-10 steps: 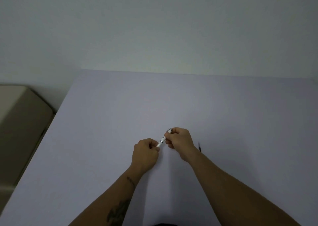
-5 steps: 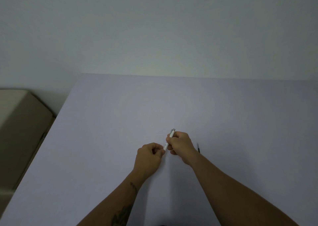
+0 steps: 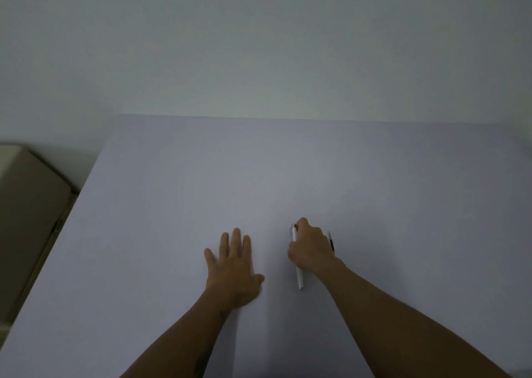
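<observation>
Pen (image 3: 299, 276): white, lower centre of frame, low over table (image 3: 172, 204).
Right hand (image 3: 312, 248): fingers curled around the middle of it; both ends stick out.
Left hand (image 3: 234, 265): flat on table, holds nothing.
Handling: likely light, stiff, smooth; can roll, so barrel middle is best place.

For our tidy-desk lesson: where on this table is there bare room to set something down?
Bare: the table from its far edge down to the left hand and right hand, and left of the left hand. Crowded: the right hand grips a white pen, thin dark stick beside it.
</observation>
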Action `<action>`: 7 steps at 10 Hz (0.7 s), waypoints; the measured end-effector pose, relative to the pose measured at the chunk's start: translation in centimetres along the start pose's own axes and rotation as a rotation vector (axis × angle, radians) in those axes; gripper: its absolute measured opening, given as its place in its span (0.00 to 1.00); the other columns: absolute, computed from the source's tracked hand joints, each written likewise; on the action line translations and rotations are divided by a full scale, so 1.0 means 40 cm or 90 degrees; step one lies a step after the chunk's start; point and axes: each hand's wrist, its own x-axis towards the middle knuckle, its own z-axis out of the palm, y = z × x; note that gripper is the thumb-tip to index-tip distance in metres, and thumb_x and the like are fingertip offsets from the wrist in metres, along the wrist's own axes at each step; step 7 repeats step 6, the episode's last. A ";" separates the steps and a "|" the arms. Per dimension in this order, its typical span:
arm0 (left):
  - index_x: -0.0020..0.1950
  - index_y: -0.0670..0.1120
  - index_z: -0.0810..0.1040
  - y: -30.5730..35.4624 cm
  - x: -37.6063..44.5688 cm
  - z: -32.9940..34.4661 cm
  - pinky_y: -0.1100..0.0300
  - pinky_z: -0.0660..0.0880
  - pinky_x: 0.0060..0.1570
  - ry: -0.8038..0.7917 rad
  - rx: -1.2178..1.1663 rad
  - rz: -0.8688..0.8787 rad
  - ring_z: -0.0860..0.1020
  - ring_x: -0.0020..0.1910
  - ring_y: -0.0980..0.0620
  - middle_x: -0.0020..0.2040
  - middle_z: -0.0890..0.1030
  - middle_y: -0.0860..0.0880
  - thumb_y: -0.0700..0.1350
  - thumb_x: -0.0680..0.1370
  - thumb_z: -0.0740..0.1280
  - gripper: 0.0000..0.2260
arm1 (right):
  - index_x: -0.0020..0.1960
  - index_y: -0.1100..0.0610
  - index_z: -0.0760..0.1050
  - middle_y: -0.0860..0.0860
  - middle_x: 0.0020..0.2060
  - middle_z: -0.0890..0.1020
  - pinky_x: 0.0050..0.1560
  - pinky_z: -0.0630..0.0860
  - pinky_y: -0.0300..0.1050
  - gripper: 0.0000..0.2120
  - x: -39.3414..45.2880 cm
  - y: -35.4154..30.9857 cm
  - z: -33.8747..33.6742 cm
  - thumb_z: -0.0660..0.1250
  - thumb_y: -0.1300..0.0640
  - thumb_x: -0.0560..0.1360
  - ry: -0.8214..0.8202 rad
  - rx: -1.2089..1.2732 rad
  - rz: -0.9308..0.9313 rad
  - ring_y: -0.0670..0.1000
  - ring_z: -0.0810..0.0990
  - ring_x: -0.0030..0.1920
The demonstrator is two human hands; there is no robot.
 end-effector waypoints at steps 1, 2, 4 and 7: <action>0.79 0.48 0.37 -0.004 0.000 0.003 0.33 0.43 0.74 0.003 0.008 0.005 0.34 0.77 0.40 0.79 0.33 0.44 0.65 0.77 0.54 0.41 | 0.61 0.59 0.68 0.57 0.51 0.77 0.40 0.70 0.45 0.16 -0.002 0.000 0.019 0.65 0.60 0.74 0.012 -0.027 0.018 0.55 0.76 0.44; 0.79 0.47 0.36 -0.006 0.003 0.013 0.33 0.42 0.73 0.011 0.012 0.009 0.34 0.77 0.40 0.79 0.32 0.45 0.65 0.77 0.52 0.40 | 0.62 0.59 0.69 0.59 0.54 0.79 0.43 0.74 0.46 0.17 -0.004 0.001 0.041 0.65 0.59 0.75 0.038 -0.037 0.026 0.58 0.81 0.50; 0.79 0.48 0.36 -0.011 -0.001 0.017 0.33 0.43 0.74 0.016 0.013 0.008 0.34 0.77 0.41 0.79 0.33 0.45 0.65 0.76 0.52 0.40 | 0.60 0.60 0.69 0.58 0.55 0.78 0.44 0.72 0.45 0.14 -0.009 0.014 0.056 0.64 0.60 0.76 0.067 -0.052 -0.006 0.58 0.80 0.52; 0.80 0.48 0.41 -0.017 -0.019 -0.035 0.35 0.49 0.74 0.010 0.027 0.012 0.41 0.79 0.44 0.81 0.40 0.47 0.60 0.77 0.59 0.39 | 0.58 0.60 0.70 0.59 0.56 0.78 0.47 0.70 0.46 0.15 -0.048 0.028 -0.013 0.64 0.54 0.75 0.071 -0.043 -0.025 0.61 0.79 0.56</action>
